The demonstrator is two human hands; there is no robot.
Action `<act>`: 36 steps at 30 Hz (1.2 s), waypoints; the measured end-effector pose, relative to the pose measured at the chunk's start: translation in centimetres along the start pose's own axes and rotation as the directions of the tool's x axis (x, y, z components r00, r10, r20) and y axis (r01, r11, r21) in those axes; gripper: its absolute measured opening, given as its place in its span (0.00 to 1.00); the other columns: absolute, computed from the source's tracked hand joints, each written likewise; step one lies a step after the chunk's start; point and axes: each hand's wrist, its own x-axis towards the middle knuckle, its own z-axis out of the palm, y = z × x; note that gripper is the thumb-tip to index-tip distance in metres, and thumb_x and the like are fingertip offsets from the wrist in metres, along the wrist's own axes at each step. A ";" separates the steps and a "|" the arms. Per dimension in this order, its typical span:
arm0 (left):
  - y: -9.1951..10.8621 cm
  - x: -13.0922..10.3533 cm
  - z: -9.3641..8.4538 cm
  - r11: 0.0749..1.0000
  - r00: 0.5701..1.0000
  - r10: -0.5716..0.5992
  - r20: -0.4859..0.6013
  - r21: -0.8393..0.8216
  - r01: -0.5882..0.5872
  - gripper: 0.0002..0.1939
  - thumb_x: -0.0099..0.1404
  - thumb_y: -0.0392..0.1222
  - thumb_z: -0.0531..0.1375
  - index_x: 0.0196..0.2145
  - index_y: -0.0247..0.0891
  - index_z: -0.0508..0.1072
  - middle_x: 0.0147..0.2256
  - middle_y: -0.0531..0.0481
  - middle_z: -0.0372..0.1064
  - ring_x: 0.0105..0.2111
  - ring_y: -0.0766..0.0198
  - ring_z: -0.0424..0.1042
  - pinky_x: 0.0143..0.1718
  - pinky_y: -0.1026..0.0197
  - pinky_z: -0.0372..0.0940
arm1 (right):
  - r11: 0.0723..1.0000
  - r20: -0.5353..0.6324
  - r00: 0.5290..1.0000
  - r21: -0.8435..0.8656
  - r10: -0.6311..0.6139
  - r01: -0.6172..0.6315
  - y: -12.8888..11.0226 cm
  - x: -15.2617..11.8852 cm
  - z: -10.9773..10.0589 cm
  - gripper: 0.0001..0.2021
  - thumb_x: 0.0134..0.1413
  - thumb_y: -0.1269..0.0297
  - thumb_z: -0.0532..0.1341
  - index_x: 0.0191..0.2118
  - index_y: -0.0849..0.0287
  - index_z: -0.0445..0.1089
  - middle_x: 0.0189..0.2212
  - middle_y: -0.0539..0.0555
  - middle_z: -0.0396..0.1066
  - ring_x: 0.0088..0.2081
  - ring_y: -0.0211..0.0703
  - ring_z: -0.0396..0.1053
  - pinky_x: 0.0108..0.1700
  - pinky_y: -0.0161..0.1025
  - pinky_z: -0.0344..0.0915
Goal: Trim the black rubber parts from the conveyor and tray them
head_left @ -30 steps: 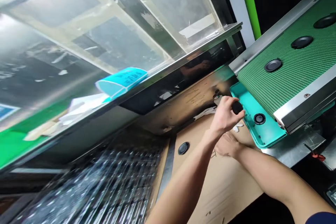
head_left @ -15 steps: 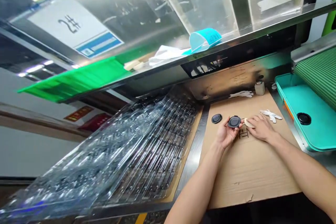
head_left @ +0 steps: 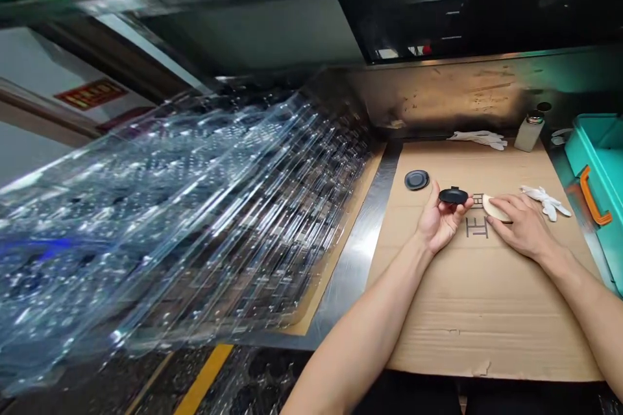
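My left hand (head_left: 440, 224) grips a round black case (head_left: 453, 196) between thumb and fingers, raised a little above the cardboard sheet (head_left: 457, 311). To its right, my right hand (head_left: 523, 224) is closed on a round cream-coloured pad (head_left: 496, 209), low over the cardboard. Another round dark piece (head_left: 416, 179) lies on the cardboard beyond my left hand. Black marker writing (head_left: 477, 227) shows on the cardboard between my hands.
Stacked clear plastic trays (head_left: 253, 207) stand at the left. White gloves (head_left: 546, 201) lie right of my right hand, another white glove (head_left: 479, 138) at the back. A small bottle (head_left: 529, 131) stands near a teal bin (head_left: 588, 142) with an orange handle (head_left: 592, 198).
The view has dropped and moved closer to the cardboard. The black case in my left hand has tilted and now shows more of its edge. The pad stays under my right hand.
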 end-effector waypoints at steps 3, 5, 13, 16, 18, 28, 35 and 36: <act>0.1 0.0 0.1 1.000 1.000 -0.006 0.000 -0.006 0.006 0.32 0.75 0.66 0.52 0.40 0.28 0.75 0.44 0.33 0.79 0.35 0.61 0.83 0.29 0.72 0.76 | 1.000 -0.007 1.000 0.003 -0.003 0.003 -0.2 -0.1 -0.2 0.20 0.70 0.52 0.60 0.61 0.53 0.74 0.55 0.57 0.76 0.53 0.56 0.69 0.59 0.56 0.66; 0.1 0.0 0.1 1.000 1.000 -0.009 -0.005 -0.009 0.009 0.32 0.76 0.66 0.52 0.42 0.28 0.75 0.44 0.34 0.79 0.35 0.62 0.83 0.29 0.71 0.76 | 1.000 -0.001 1.000 0.006 -0.001 0.001 -0.3 -0.1 -0.3 0.19 0.70 0.52 0.60 0.60 0.52 0.74 0.55 0.57 0.77 0.53 0.56 0.70 0.58 0.56 0.66; 0.1 0.1 -0.1 1.000 1.000 -0.008 -0.015 -0.014 0.008 0.35 0.76 0.65 0.50 0.50 0.26 0.75 0.48 0.32 0.78 0.36 0.62 0.83 0.30 0.71 0.76 | 0.999 0.002 1.000 0.038 -0.005 0.005 -0.3 -0.3 -0.4 0.19 0.69 0.52 0.60 0.60 0.51 0.75 0.55 0.58 0.77 0.54 0.58 0.70 0.59 0.58 0.67; 0.1 0.1 -0.1 1.000 1.000 0.001 -0.008 0.007 -0.001 0.35 0.77 0.65 0.50 0.48 0.26 0.75 0.46 0.32 0.79 0.36 0.62 0.83 0.32 0.71 0.76 | 0.998 0.010 1.000 0.056 -0.029 0.029 -0.7 -0.2 -0.8 0.18 0.70 0.50 0.61 0.58 0.51 0.76 0.54 0.57 0.77 0.53 0.56 0.71 0.59 0.57 0.67; -0.1 0.1 -0.1 0.999 1.000 0.014 -0.005 0.038 -0.014 0.35 0.77 0.64 0.48 0.45 0.26 0.76 0.42 0.34 0.80 0.34 0.62 0.83 0.31 0.70 0.76 | 0.999 -0.031 0.999 0.032 -0.018 0.019 -0.8 -0.1 -1.2 0.16 0.71 0.52 0.60 0.53 0.52 0.79 0.52 0.56 0.78 0.52 0.55 0.71 0.60 0.55 0.66; -1.6 -0.1 -0.4 0.954 0.993 0.076 0.089 0.282 -0.098 0.30 0.76 0.62 0.56 0.40 0.28 0.80 0.43 0.36 0.81 0.32 0.60 0.82 0.30 0.63 0.77 | 0.907 -0.204 0.930 -0.234 0.307 -0.350 3.3 0.0 -3.4 0.16 0.72 0.58 0.52 0.48 0.57 0.75 0.45 0.62 0.77 0.47 0.56 0.71 0.50 0.50 0.66; -1.8 0.0 -0.8 0.954 0.990 0.052 0.132 0.288 -0.088 0.29 0.75 0.60 0.58 0.41 0.26 0.80 0.43 0.34 0.81 0.33 0.59 0.82 0.32 0.63 0.78 | 0.802 -0.330 0.819 -0.227 0.469 -0.552 5.2 9.8 -8.6 0.16 0.70 0.63 0.52 0.55 0.60 0.73 0.46 0.65 0.78 0.45 0.58 0.74 0.45 0.46 0.66; -1.8 0.0 -0.8 0.955 0.990 0.050 0.132 0.285 -0.086 0.29 0.75 0.60 0.58 0.41 0.26 0.80 0.43 0.34 0.81 0.33 0.59 0.82 0.32 0.63 0.78 | 0.793 -0.308 0.819 -0.240 0.484 -0.559 6.0 11.7 -9.5 0.17 0.69 0.63 0.54 0.55 0.60 0.74 0.47 0.65 0.79 0.47 0.59 0.75 0.46 0.46 0.66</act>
